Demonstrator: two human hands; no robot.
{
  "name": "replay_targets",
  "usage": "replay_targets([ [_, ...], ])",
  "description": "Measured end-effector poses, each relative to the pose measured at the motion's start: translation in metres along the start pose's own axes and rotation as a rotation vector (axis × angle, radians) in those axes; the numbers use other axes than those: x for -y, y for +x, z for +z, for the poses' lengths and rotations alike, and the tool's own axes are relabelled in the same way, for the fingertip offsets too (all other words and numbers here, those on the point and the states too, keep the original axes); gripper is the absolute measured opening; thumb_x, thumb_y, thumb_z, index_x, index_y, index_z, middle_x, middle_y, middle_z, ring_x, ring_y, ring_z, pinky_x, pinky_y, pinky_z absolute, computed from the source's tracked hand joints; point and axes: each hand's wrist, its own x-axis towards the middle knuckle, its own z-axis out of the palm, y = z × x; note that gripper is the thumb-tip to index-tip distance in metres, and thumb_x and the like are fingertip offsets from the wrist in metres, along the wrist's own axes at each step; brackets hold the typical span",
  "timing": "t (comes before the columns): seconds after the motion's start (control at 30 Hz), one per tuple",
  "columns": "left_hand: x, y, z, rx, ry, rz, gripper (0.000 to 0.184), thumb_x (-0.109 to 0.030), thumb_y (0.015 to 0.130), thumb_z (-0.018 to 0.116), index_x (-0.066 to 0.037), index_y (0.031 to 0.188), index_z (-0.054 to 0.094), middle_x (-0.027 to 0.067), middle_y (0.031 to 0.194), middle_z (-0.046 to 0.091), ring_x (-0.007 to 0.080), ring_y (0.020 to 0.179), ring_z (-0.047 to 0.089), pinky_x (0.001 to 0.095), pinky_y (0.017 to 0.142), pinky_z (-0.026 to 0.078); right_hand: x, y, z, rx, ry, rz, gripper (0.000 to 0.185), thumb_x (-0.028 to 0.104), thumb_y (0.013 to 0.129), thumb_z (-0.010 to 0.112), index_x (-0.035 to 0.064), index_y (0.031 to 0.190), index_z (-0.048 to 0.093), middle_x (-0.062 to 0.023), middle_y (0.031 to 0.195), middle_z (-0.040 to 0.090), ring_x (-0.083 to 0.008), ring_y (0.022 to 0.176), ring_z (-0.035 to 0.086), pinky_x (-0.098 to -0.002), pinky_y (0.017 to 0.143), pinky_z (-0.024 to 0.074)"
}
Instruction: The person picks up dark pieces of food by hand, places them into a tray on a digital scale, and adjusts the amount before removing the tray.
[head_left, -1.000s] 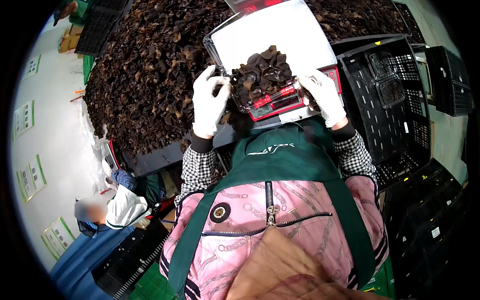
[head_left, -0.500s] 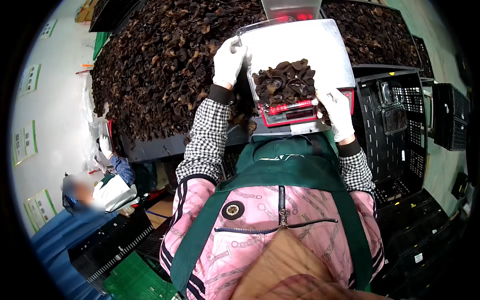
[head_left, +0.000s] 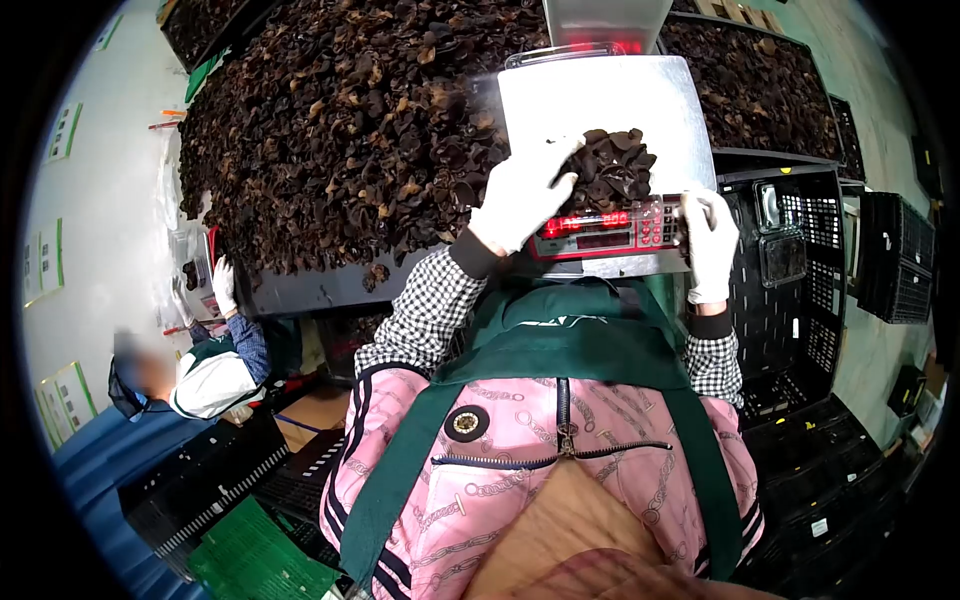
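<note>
A heap of dark wood ear mushrooms sits on the bright metal plate of a weighing scale, above its lit red display. My left hand, in a white glove, lies at the heap's left side with fingers stretched and thumb apart, touching or close to the mushrooms. At the scale's front right corner is my right hand, also gloved, its fingers curled together; a dark bit shows by the fingertips, but what they hold is unclear. A clear plastic rim shows at the plate's far edge.
A broad bed of loose wood ear mushrooms spreads left of the scale, and another mushroom-filled tray lies beyond. To the right, a black crate holds clear plastic boxes. A co-worker works at far left.
My left hand has come down and right from the plate's far left edge to the heap's side. My right hand has drawn slightly right, away from the heap.
</note>
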Motion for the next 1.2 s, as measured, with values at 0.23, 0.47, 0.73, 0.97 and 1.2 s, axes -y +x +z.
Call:
replay_targets([
  [0.23,0.015,0.000,-0.050,-0.113,-0.798,-0.530,0.038,-0.012,0.096,0.062,-0.001,0.132,0.060,0.0067,0.110,0.070,0.0067,0.085,0.064,0.0192,0.071,0.049,0.069,0.008,0.031,0.225,0.033,-0.273,0.024,0.014,0.099,0.053,-0.0021,0.112,0.065,-0.0056,0.092,0.064,-0.0103,0.077,0.061,-0.0241,0.070,0.0491],
  [0.47,0.033,-0.024,-0.055,-0.274,-1.066,-0.661,0.034,-0.010,0.096,0.062,0.000,0.128,0.063,0.0040,0.112,0.066,0.0077,0.091,0.061,0.0214,0.074,0.049,0.045,0.026,0.116,0.117,-0.742,-1.113,0.038,0.015,0.093,0.058,0.0057,0.130,0.059,-0.0160,0.120,0.064,-0.0362,0.108,0.059,-0.0517,0.096,0.0433],
  [0.73,0.041,-0.043,-0.066,-0.364,-1.114,-0.652,0.033,-0.010,0.095,0.063,0.001,0.126,0.064,0.0028,0.107,0.067,0.0070,0.086,0.060,0.0208,0.074,0.048,0.080,0.000,0.080,0.413,-0.359,-0.772,0.041,0.015,0.089,0.067,0.0041,0.129,0.059,-0.0135,0.124,0.064,-0.0294,0.121,0.057,-0.0461,0.107,0.0409],
  [0.97,-0.019,-0.008,-0.072,-0.109,-0.878,-0.426,0.037,-0.012,0.095,0.067,-0.001,0.130,0.063,0.0062,0.103,0.070,0.0113,0.089,0.065,0.0242,0.081,0.053,0.102,0.001,0.057,0.432,0.548,-0.040,0.041,0.026,0.107,0.045,-0.0061,0.132,0.052,-0.0200,0.118,0.065,-0.0239,0.099,0.069,-0.0326,0.079,0.0582],
  [1.2,-0.025,0.048,-0.058,-0.024,-0.547,-0.114,0.049,-0.029,0.090,0.074,-0.005,0.131,0.063,0.0114,0.109,0.072,0.0143,0.099,0.068,0.0291,0.087,0.055,0.079,0.014,0.042,0.617,0.832,0.366,0.020,0.012,0.094,0.064,0.0013,0.110,0.062,-0.0026,0.085,0.065,-0.0099,0.071,0.063,-0.0206,0.051,0.0454],
])
